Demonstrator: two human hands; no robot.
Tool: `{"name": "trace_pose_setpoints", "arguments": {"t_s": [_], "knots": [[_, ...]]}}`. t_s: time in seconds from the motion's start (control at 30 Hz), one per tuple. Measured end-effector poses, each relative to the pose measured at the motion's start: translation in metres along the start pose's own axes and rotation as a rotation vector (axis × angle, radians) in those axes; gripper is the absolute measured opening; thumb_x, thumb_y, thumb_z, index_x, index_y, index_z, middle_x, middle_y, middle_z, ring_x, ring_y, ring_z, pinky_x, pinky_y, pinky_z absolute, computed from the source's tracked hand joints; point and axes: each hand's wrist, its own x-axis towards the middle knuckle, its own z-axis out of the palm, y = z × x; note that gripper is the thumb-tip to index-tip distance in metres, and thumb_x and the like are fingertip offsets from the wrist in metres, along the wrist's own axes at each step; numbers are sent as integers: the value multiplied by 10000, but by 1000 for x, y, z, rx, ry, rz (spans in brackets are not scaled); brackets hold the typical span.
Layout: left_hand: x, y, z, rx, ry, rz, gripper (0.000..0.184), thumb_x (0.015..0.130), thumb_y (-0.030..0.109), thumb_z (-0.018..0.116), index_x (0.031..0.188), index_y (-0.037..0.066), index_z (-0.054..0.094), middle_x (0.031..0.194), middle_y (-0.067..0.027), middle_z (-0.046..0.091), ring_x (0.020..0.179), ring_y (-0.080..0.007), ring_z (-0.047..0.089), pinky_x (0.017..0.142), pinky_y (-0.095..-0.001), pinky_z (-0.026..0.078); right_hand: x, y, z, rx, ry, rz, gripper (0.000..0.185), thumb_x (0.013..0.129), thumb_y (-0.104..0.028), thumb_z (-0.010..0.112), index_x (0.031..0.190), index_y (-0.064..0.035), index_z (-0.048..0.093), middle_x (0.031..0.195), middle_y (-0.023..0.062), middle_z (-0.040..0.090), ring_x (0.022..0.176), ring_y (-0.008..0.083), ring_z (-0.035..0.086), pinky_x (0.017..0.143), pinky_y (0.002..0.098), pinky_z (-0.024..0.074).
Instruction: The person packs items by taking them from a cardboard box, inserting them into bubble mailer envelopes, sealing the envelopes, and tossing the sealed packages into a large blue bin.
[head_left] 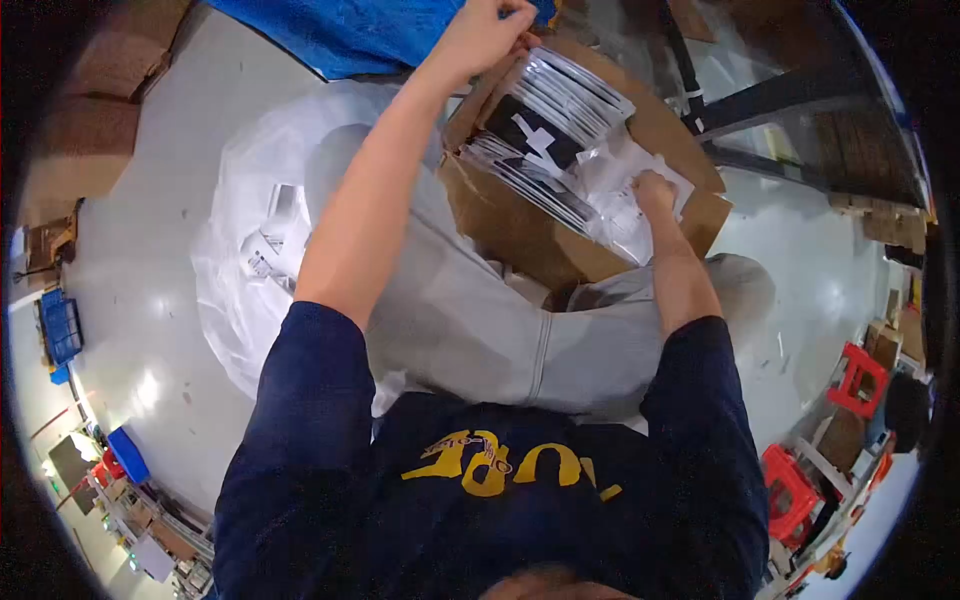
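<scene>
An open cardboard box (pixel 530 235) stands between my legs. Rows of thin white-edged packets (pixel 575 90) are packed upright inside it, with a black piece bearing a white mark (pixel 535 135) between the rows. My left hand (pixel 490 38) is at the far edge of the box, by the packets, its fingers curled together; whatever they pinch is hidden. Over the box's right side, my right hand (pixel 655 190) is closed on a crinkled clear plastic bag (pixel 620 215) lying on the contents.
To my left, a translucent plastic bag (pixel 225 230) on the floor holds white labelled items (pixel 270 245). A blue sheet (pixel 330 35) lies beyond it. A dark metal frame (pixel 770 100) rises at the far right, and red stools (pixel 860 380) stand further right. Cardboard boxes (pixel 90 140) are stacked at left.
</scene>
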Motion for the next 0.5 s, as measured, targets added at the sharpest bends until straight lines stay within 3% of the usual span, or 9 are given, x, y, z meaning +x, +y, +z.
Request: {"name": "trace_pose_setpoints", "arguments": {"t_s": [0.13, 0.27, 0.3, 0.5], "knots": [[13, -16, 10, 140, -112, -14, 509, 945, 133, 538, 1395, -6, 343, 1089, -187, 636, 863, -273, 636, 799, -339, 504, -38, -22, -43, 108, 200, 140, 529, 775, -482, 727, 1085, -61, 642, 1063, 162, 657, 959, 371, 617, 860, 613, 426], [19, -17, 14, 301, -242, -4, 523, 935, 125, 540, 1398, -18, 341, 1074, -191, 644, 881, -281, 629, 829, -344, 494, -52, -24, -72, -22, -227, 107, 521, 809, -459, 682, 1142, -62, 635, 1114, 155, 640, 962, 320, 621, 892, 550, 427], [16, -17, 16, 296, -241, 5, 523, 935, 125, 540, 1398, -18, 341, 1074, -191, 644, 881, -281, 629, 829, -344, 494, -50, -20, -78, -29, -221, 112, 521, 809, -459, 682, 1142, -62, 635, 1114, 155, 640, 962, 320, 621, 892, 550, 427], [-1, -19, 27, 20, -194, 69, 578, 929, 153, 575, 1416, 0, 303, 1072, -198, 615, 884, -265, 611, 822, -337, 492, -6, -28, -88, 7, 507, 9, 448, 740, -354, 757, 1115, -122, 671, 1148, 119, 662, 959, 314, 627, 865, 509, 416]]}}
